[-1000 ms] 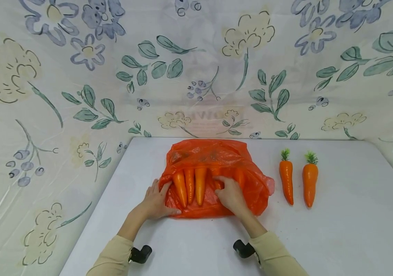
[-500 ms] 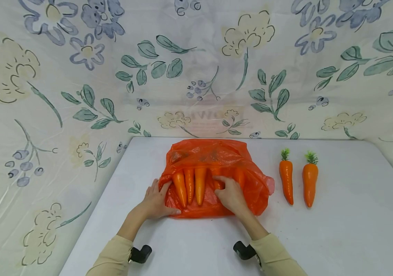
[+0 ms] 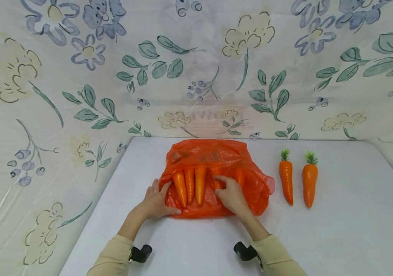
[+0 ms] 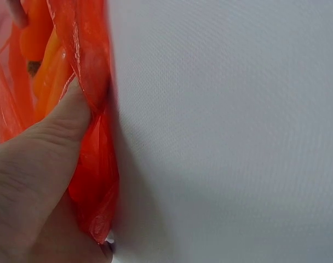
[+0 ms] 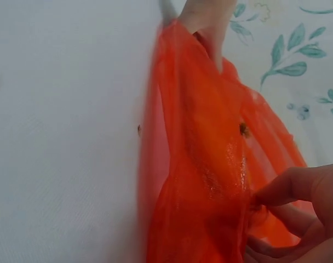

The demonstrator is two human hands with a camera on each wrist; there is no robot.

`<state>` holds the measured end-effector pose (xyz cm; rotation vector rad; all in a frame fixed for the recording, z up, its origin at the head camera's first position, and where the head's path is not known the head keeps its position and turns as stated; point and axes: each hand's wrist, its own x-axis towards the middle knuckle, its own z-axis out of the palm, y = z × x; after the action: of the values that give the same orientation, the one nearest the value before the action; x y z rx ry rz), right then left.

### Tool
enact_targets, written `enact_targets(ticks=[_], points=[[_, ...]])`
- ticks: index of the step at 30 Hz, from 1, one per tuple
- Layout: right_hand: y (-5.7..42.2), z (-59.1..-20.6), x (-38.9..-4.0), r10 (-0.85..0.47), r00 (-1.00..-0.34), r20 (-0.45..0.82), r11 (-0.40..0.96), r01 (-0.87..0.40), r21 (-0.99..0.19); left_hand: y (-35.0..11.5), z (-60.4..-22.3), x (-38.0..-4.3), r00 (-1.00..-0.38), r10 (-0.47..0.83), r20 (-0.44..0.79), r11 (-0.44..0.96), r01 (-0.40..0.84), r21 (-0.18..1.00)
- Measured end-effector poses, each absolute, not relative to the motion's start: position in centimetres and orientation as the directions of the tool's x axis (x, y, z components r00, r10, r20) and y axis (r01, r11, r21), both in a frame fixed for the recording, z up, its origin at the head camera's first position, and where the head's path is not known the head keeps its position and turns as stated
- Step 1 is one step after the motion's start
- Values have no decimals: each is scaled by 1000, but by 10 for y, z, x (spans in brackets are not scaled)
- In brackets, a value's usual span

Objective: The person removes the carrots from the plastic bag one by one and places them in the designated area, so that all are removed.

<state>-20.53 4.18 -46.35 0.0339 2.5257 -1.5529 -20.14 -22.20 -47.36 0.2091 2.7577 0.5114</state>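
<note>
An orange-red plastic bag [image 3: 210,149] lies on the white table with its mouth toward me. Three carrots [image 3: 200,186] show side by side in the mouth, tips toward me. My left hand [image 3: 155,201] grips the bag's left edge, the thumb over the rim in the left wrist view. Inside the right part of the opening, my right hand [image 3: 233,195] pinches another carrot [image 3: 216,172] between thumb and fingers. The far ends of the bagged carrots are covered by the thin plastic. In the right wrist view, bag film hides part of the carrots near the right hand [image 5: 314,211].
Two carrots with green tops, a slimmer one [image 3: 286,180] and a thicker one [image 3: 309,184], lie on the table [image 3: 348,214] right of the bag. A floral sheet [image 3: 196,69] hangs behind the table and along its left side.
The carrot at my right hand's fingers shows slightly more through the bag mouth. Both hands and the bag otherwise stay in place.
</note>
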Motion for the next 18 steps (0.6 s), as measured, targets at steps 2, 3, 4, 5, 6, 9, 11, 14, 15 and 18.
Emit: enact_targets(ticks=[2,3,4,5,6,9,11,14,15,18], points=[[42,-462,-205,-74,-983,-170,437,121,-891,-222,-474,-201,-935,200,-291,926,83,369],[42,-461,-205,-75,-982,-175,430,127,-894,-223,-474,-201,-935,200,-291,926,84,368],[43,-460,-205,-76,-981,-179,425,130,-896,-223,-474,-201,-935,201,-291,926,85,367],[43,-460,-204,-76,-981,-180,420,132,-898,-223,-474,-201,-935,202,-290,926,86,367],[43,-459,-204,-78,-980,-181,414,133,-900,-222,-474,-201,-935,203,-290,926,87,367],[44,-458,-204,-80,-980,-180,403,134,-905,-222,-474,-202,-935,207,-287,925,92,368],[44,-458,-203,-82,-981,-174,397,128,-909,-223,-474,-202,-935,209,-286,925,94,369],[44,-457,-202,-86,-983,-163,395,117,-911,-223,-473,-201,-935,208,-286,925,93,368],[44,-457,-202,-88,-983,-159,395,112,-912,-223,-473,-201,-935,207,-287,925,93,367],[44,-456,-202,-93,-984,-149,395,101,-913,-222,-473,-201,-935,205,-290,927,90,365]])
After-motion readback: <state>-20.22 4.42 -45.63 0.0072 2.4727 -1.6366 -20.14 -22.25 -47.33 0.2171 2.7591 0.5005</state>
